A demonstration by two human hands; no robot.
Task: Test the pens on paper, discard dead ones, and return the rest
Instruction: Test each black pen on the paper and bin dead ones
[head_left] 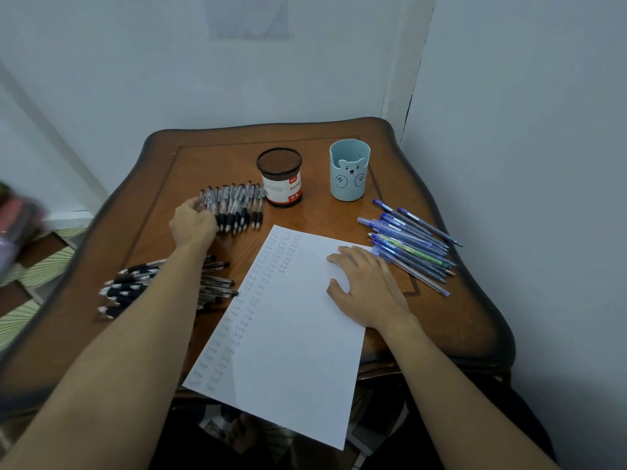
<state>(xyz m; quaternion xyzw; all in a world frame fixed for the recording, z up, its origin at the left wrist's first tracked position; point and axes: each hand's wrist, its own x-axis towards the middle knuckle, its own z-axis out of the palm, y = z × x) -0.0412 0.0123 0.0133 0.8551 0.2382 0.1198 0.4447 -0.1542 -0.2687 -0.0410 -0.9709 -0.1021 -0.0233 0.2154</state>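
left hand: fingers curled at black-grip pen row, grip unclear
right hand: flat, fingers straight, pressing paper

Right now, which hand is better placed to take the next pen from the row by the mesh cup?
Left. The left hand is at the left end of the pen row, beside the mesh cup. The right hand lies flat on the paper, apart from that row.

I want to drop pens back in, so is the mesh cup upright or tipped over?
Upright. The mesh cup stands on its base on the table, its round rim facing up.
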